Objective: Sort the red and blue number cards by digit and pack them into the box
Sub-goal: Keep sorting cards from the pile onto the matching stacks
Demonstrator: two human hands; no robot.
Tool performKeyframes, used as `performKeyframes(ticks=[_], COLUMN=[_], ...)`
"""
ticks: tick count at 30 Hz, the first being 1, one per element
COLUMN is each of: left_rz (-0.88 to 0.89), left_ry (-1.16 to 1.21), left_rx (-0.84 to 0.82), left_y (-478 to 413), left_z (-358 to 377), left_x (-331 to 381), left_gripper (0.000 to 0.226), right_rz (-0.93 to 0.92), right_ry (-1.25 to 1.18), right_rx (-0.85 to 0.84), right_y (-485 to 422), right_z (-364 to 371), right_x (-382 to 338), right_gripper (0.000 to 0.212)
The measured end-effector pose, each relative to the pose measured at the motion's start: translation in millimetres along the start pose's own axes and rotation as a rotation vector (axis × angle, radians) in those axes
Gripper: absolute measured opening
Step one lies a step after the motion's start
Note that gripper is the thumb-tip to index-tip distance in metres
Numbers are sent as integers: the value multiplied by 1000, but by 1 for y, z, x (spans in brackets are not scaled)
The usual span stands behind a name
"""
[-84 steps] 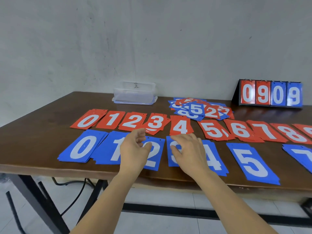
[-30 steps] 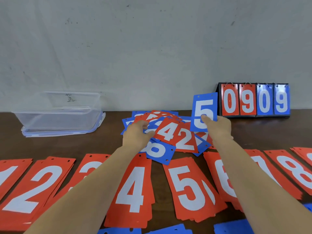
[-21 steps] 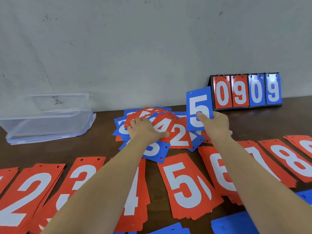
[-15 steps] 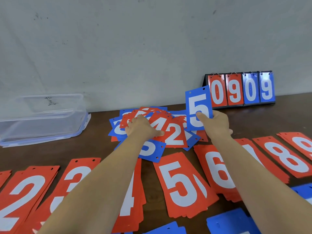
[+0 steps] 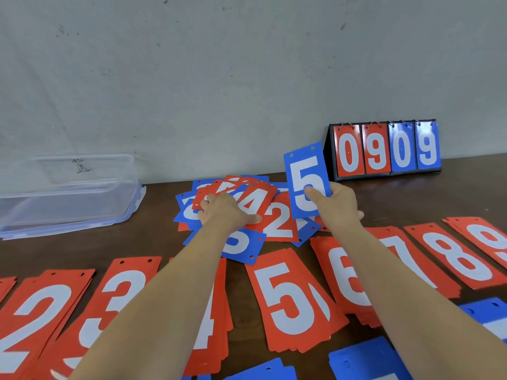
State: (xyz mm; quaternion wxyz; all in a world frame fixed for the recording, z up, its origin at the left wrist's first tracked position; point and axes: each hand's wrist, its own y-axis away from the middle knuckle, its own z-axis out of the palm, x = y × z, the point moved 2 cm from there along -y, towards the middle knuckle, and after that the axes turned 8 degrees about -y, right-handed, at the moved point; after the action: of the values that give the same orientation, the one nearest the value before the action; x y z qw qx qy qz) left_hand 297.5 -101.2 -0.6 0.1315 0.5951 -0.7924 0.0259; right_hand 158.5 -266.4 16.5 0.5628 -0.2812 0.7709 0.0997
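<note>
The right hand [image 5: 336,204] holds a blue 5 card [image 5: 307,179] upright above the tabletop [image 5: 411,196], thumb pressed on the card's face and fingers behind it. The card is a tall blue rectangle with a bold white 5 and two small punched holes along its top edge. It stands just in front of the flip scoreboard [image 5: 384,148], which reads 0909 in two red and two blue panels against the wall.

The left hand [image 5: 227,212] lies on the loose pile [image 5: 279,223] of mixed red and blue cards at the middle of the tabletop, its fingers bent over the cards beside a red 4 card [image 5: 255,200]. From here I can't tell whether it pinches a card or only presses down.

Nearer to the person, red stacks lie face up in a row: red 2 stack [image 5: 35,311], red 3 stack [image 5: 120,292], red 5 stack [image 5: 290,305], red 6 stack [image 5: 345,278] and red 8 stack [image 5: 461,256]. Blue cards [image 5: 365,360] show along the bottom edge. The clear plastic box [image 5: 68,196] sits at the far left, well apart from both hands.
</note>
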Motion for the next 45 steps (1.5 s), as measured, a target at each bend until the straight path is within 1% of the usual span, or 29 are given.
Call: performKeyframes(ticks=[5, 7, 14, 17, 23, 26, 28, 30, 33, 35, 37, 41, 45], left_rz=[44, 62, 115, 113, 167, 180, 180, 178, 159, 129, 100, 57, 9], left_ry=[60, 98, 98, 72, 232, 252, 277, 375, 580, 697, 789, 924, 1036], left_rx=[35, 38, -9, -22, -27, -25, -20, 7, 98, 129, 143, 37, -35], left_y=[-2, -1, 0, 2, 6, 7, 5, 5, 11, 17, 22, 38, 56], left_z=[2, 2, 2, 1, -3, -2, -2, -2, -11, -21, -29, -38, -40], left_x=[2, 1, 3, 7, 9, 7, 4, 1, -3, -5, -8, -17, -26], left_gripper=[89, 83, 68, 69, 73, 78, 74, 63, 40, 25, 20, 11, 13], right_rz=[-10, -12, -9, -7, -9, -6, -3, -4, 6, 19, 42, 46, 7], right_ry=[25, 26, 36, 44, 48, 39, 32, 18, -15, -48, -121, -178, -183], right_rx=[-25, -24, -23, -22, -26, -23, -26, -24, -22, -37, -60, -120, -163], right_y=[2, 2, 0, 0, -1, -1, -1, 1, 6, 11, 16, 30, 41], right_z=[4, 4, 5, 5, 3, 2, 2, 2, -1, -4, -9, -20, -33], right_x=[1, 2, 4, 3, 3, 3, 3, 3, 0, -5, -11, -20, -22], right_gripper=[30, 31, 36, 35, 33, 34, 34, 32, 28, 24, 17, 11, 14])
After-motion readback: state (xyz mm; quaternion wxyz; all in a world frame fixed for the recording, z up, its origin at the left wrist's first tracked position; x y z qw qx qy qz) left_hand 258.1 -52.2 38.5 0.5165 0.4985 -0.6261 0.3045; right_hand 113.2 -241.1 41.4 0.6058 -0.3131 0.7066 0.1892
